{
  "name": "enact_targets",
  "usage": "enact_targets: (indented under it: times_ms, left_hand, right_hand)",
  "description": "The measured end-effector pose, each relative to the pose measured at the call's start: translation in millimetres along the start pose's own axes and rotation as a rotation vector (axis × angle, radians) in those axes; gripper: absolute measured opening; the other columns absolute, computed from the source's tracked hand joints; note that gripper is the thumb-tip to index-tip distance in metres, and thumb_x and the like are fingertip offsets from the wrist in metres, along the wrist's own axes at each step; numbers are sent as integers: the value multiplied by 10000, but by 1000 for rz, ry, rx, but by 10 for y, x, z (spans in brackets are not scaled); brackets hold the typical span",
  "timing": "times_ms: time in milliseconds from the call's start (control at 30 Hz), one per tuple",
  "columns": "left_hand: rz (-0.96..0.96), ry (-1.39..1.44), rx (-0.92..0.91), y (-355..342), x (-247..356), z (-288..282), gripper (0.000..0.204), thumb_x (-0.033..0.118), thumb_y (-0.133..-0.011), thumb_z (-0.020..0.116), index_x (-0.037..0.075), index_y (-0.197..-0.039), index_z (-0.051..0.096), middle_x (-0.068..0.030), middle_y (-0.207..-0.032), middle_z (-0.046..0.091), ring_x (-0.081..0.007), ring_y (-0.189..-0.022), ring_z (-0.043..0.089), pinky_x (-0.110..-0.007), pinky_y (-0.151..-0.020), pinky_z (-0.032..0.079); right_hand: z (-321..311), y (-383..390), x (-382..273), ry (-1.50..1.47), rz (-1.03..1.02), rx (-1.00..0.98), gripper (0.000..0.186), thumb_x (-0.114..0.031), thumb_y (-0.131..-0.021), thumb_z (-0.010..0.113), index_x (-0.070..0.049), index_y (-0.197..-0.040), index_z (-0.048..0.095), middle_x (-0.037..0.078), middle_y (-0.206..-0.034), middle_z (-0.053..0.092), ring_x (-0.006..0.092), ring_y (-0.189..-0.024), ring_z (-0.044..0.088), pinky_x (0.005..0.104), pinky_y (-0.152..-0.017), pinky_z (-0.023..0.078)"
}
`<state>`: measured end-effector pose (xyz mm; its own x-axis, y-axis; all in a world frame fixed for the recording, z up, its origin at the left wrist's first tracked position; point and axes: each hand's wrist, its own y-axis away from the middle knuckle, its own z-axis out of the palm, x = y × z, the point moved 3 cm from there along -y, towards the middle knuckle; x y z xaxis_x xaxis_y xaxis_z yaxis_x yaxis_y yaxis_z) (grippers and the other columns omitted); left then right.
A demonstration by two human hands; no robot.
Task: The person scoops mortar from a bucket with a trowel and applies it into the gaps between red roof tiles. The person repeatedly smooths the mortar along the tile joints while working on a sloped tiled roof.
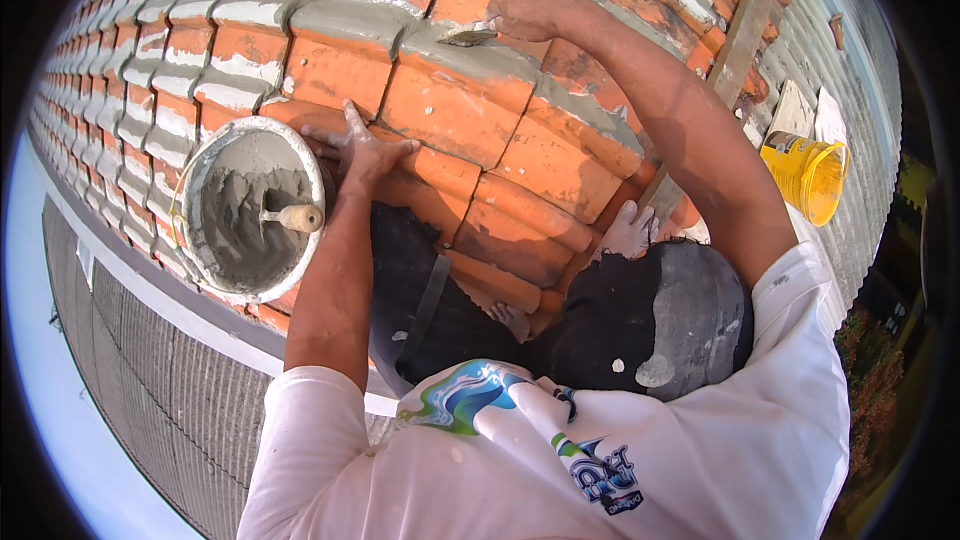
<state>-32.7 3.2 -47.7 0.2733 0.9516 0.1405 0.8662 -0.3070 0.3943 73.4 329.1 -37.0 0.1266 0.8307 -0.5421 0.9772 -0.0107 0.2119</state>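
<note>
My right hand [527, 12] is closed round a small trowel [468, 36], most of its handle hidden in the grip. The trowel's blade lies at a band of wet grey mortar [490, 62] along the upper edge of the orange roof tiles [450, 110]. Fingers spread, my left hand [363, 148] rests flat on a tile and holds nothing. Just left of it stands a white bucket [318, 175] part filled with grey mortar [245, 240]. A second trowel with a wooden handle [296, 218] is stuck in that mortar.
A yellow bucket [785, 165] lies tipped at the right, near a wooden plank [745, 35] and corrugated grey roofing [830, 70]. The roof's edge [170, 305] runs along the left, with another corrugated roof [150, 370] beyond. My bare feet [630, 230] are on the tiles.
</note>
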Motion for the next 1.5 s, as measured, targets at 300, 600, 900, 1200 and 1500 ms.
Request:
enact_targets:
  times_ms: [300,600,900,1200,1500]
  left_hand:
    - [-117,-49,-36,75,79,-49,1479,445,-613,1027,198,-1708,64,-419,-1592,-350,-654,-1533,-15,-504,-1270,301]
    - [-140,-10,-48,93,70,-27,1412,432,-649,1004,266,-1708,84,-390,-1590,-380,-691,-1510,19,-567,-1231,362]
    - [-58,7,-45,-43,-69,81,1414,405,-675,990,156,-1704,51,-367,-1689,-110,-635,-1538,55,-534,-1257,327]
    - [-126,-23,-68,31,38,8,1409,411,-679,980,121,-1701,55,-378,-1696,-60,-553,-1573,71,-481,-1295,243]
    - [-90,-15,-25,-12,-40,58,1411,413,-663,988,217,-1710,62,-427,-1620,-271,-629,-1540,2,-515,-1298,236]
  right_hand:
    - [-347,655,-14,51,65,6,228,-154,-958,616,23,-833,687,184,-708,639,309,-617,602,528,-666,498]
    - [-42,555,-290,180,198,-181,230,-147,-981,600,-28,-823,717,164,-790,717,329,-773,709,520,-714,530]
    - [16,1390,167,-215,224,249,288,-238,-1009,539,-66,-957,763,168,-820,712,333,-737,674,494,-741,532]
    - [360,1645,549,-484,395,148,342,-225,-1059,491,3,-919,704,135,-719,619,276,-670,616,493,-698,504]
    - [715,1739,-160,-352,303,227,344,-227,-1074,500,29,-1149,717,192,-882,709,368,-843,689,486,-816,528]
